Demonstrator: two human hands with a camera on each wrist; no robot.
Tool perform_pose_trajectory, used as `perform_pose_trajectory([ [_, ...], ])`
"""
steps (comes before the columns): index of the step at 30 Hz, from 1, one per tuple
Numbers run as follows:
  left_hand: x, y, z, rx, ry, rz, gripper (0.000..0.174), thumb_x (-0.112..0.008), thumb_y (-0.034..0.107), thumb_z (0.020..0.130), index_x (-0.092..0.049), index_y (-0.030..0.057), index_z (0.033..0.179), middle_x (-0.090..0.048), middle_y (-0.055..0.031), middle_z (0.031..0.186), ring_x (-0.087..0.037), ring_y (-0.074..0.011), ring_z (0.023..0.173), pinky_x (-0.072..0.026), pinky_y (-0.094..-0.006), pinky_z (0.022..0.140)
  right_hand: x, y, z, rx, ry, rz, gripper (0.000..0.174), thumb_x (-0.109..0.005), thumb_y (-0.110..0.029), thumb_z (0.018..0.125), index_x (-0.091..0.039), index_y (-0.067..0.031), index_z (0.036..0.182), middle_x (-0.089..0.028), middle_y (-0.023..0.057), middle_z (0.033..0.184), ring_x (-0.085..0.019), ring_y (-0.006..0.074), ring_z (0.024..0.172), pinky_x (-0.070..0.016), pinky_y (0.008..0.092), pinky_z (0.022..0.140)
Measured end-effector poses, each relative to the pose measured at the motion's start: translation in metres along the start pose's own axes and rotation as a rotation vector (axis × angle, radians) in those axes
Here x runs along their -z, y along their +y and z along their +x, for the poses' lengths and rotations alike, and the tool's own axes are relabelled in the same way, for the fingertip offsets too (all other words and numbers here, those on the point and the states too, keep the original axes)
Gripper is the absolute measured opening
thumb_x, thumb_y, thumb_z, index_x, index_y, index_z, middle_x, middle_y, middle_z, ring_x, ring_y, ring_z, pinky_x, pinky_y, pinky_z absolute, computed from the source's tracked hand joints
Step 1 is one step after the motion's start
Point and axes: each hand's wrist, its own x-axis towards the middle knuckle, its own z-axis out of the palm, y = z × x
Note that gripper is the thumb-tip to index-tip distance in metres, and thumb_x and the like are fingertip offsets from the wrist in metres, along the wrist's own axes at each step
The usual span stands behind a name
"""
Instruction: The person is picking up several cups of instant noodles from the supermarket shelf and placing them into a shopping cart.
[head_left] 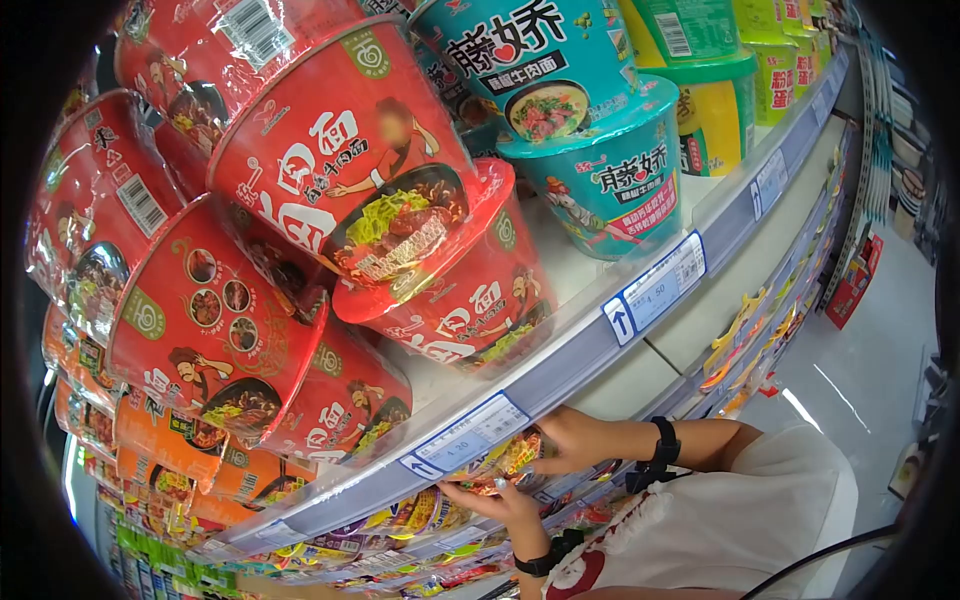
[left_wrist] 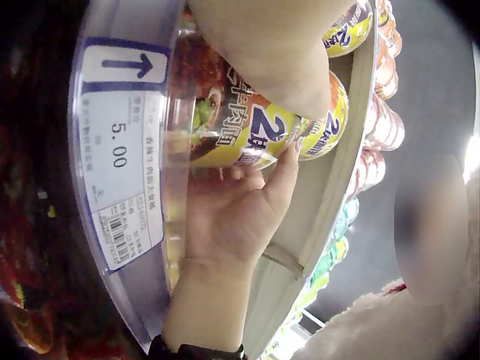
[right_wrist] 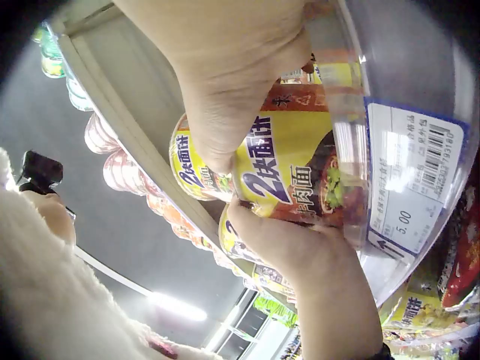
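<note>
Both hands grip one yellow instant noodle cup (right_wrist: 292, 150) on the shelf beneath the red noodle tubs. My left hand (head_left: 505, 505) holds one side of it, thumb up along its edge. From the opposite side my right hand (head_left: 580, 438) grips it, covering part of the top. In the left wrist view, the cup (left_wrist: 244, 124) shows its brown-and-yellow label with a big "2", behind a clear shelf lip (left_wrist: 180, 142). Its far part is hidden by my hands. A second yellow cup (right_wrist: 187, 157) stands close beside it.
Above are stacked red noodle tubs (head_left: 350, 170) and teal tubs (head_left: 600, 170) behind a shelf edge with price tags (head_left: 655, 290). Orange tubs (head_left: 165, 440) are stacked at the left. Grey floor (head_left: 850, 400) runs along the shelves at the right.
</note>
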Motion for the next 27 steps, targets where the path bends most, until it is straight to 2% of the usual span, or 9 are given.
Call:
perform_pose_trajectory([
  [4,-0.004,0.003,-0.001,0.020,0.065,-0.004,0.080,-0.046,0.037,0.081,-0.011,-0.0037,0.140,-0.015,-0.0225,0.143,-0.020,-0.0332,0.132,-0.0184,-0.0456,0.106,-0.005,0.009,-0.002,-0.009,-0.016,0.013,0.091,-0.068,-0.030,0.071,-0.016,0.0057,0.137,-0.032,0.0310,0.130,-0.031,0.0461,0.120,-0.0258,0.0459,0.102],
  [12,-0.004,0.000,-0.002,-0.002,0.053,-0.121,0.087,-0.049,0.047,0.081,-0.011,-0.0030,0.140,-0.017,-0.0230,0.141,-0.024,-0.0331,0.129,-0.0219,-0.0455,0.105,-0.003,0.004,-0.002,0.052,0.011,-0.001,0.089,-0.068,-0.032,0.072,-0.019,0.0062,0.136,-0.034,0.0302,0.129,-0.032,0.0462,0.120,-0.0253,0.0471,0.102],
  [15,-0.008,0.008,-0.003,0.071,0.061,-0.178,0.087,-0.050,0.047,0.080,-0.010,-0.0028,0.140,-0.017,-0.0231,0.141,-0.025,-0.0332,0.129,-0.0223,-0.0453,0.105,-0.002,0.002,-0.003,0.044,0.005,0.016,0.087,-0.067,-0.032,0.073,-0.020,0.0060,0.136,-0.035,0.0300,0.129,-0.032,0.0465,0.120,-0.0252,0.0472,0.102],
  [22,-0.007,-0.002,-0.002,0.006,0.047,-0.213,0.087,-0.053,0.041,0.079,-0.009,-0.0017,0.140,-0.016,-0.0226,0.141,-0.024,-0.0335,0.129,-0.0234,-0.0468,0.105,-0.005,0.003,-0.007,0.062,0.068,-0.001,0.085,-0.067,-0.031,0.072,-0.023,0.0046,0.135,-0.037,0.0279,0.127,-0.034,0.0439,0.118,-0.0276,0.0472,0.099],
  [25,-0.009,-0.004,-0.002,0.034,0.052,-0.260,0.099,-0.057,0.054,0.077,-0.006,-0.0027,0.140,-0.019,-0.0228,0.138,-0.026,-0.0335,0.128,-0.0226,-0.0472,0.104,0.000,-0.002,-0.002,0.088,0.101,0.001,0.084,-0.068,-0.031,0.070,-0.026,0.0047,0.134,-0.039,0.0272,0.125,-0.035,0.0434,0.117,-0.0287,0.0467,0.099],
  [27,-0.010,0.001,-0.005,0.029,0.077,-0.214,0.101,-0.060,0.052,0.075,-0.005,-0.0021,0.140,-0.019,-0.0222,0.138,-0.025,-0.0337,0.128,-0.0221,-0.0473,0.104,0.001,-0.004,-0.003,0.088,0.129,0.002,0.084,-0.068,-0.030,0.068,-0.028,0.0053,0.132,-0.039,0.0272,0.125,-0.036,0.0425,0.116,-0.0295,0.0456,0.099],
])
